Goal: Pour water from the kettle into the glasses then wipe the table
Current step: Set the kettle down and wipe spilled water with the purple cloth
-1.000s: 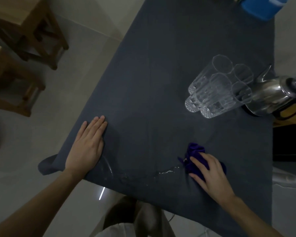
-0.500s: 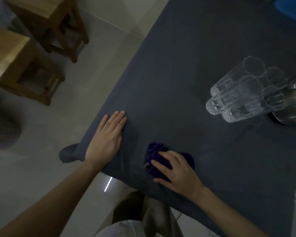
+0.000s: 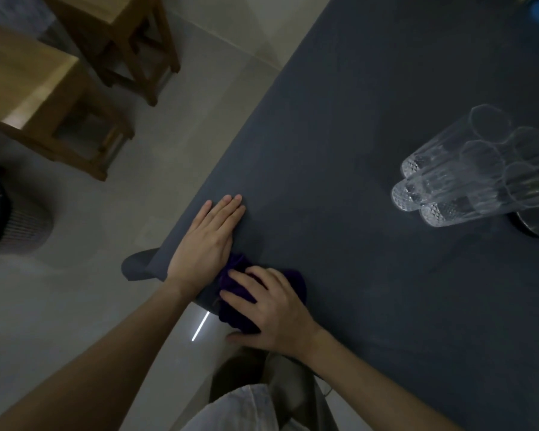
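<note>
A purple cloth [image 3: 235,290] lies bunched at the near left corner of the dark grey table [image 3: 371,135]. My right hand [image 3: 271,309] presses down on it, fingers curled over the cloth. Flat on the table just to its left rests my left hand [image 3: 209,241], palm down, its heel touching the cloth. Several clear glasses [image 3: 461,169] stand clustered at the right. The steel kettle [image 3: 532,225] shows only as a sliver of its base behind them at the right edge.
Two wooden stools [image 3: 75,76] stand on the pale tiled floor to the left. A dark round bin [image 3: 10,213] sits at the far left. My legs [image 3: 262,399] are under the table's near edge.
My right hand has swept the purple cloth leftward along the near edge until it meets my left hand. The wet streaks no longer show. The view has shifted left, pushing the kettle almost out.
</note>
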`<state>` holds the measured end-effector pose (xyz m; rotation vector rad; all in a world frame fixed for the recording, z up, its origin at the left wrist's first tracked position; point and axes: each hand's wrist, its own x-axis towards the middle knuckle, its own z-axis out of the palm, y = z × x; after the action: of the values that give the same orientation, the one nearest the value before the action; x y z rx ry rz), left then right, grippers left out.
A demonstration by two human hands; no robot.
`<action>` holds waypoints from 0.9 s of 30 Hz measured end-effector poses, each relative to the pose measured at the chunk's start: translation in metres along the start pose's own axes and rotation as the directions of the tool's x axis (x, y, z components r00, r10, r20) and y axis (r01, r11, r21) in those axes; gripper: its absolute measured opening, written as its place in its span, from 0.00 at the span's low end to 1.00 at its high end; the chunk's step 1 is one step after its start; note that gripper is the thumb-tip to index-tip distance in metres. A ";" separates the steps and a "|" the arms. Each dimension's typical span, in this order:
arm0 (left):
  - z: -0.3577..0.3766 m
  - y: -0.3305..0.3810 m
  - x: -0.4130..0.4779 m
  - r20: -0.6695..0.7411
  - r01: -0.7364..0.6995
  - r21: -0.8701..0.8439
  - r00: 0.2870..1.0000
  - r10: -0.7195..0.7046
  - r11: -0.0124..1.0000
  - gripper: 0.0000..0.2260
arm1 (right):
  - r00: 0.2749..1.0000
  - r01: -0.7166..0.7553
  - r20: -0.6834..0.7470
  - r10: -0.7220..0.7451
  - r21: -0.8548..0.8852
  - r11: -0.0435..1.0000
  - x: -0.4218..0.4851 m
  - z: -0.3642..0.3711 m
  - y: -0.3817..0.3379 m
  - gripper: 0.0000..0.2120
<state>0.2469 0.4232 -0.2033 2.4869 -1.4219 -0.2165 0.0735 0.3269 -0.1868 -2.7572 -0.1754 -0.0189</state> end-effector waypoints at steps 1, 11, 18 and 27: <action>0.000 0.000 0.000 -0.004 0.001 -0.005 1.000 -0.001 1.000 0.22 | 1.000 0.017 0.012 -0.017 0.000 1.000 0.000 -0.001 0.001 0.27; -0.002 0.004 0.001 -0.023 -0.010 -0.029 1.000 0.009 1.000 0.21 | 0.960 0.275 0.062 -0.272 -0.039 0.961 -0.016 -0.010 0.002 0.15; -0.003 0.004 0.000 -0.023 0.006 -0.029 1.000 -0.006 1.000 0.21 | 0.976 0.172 0.154 -0.151 -0.129 0.977 -0.123 -0.034 0.040 0.18; 0.001 0.002 0.001 -0.018 0.003 -0.052 1.000 -0.004 0.999 0.22 | 0.749 -0.655 -0.214 0.627 -0.099 0.749 -0.286 -0.064 0.085 0.19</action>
<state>0.2453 0.4211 -0.2033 2.4434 -1.3868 -0.2286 -0.1988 0.1903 -0.1689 -2.8063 0.8742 -0.0852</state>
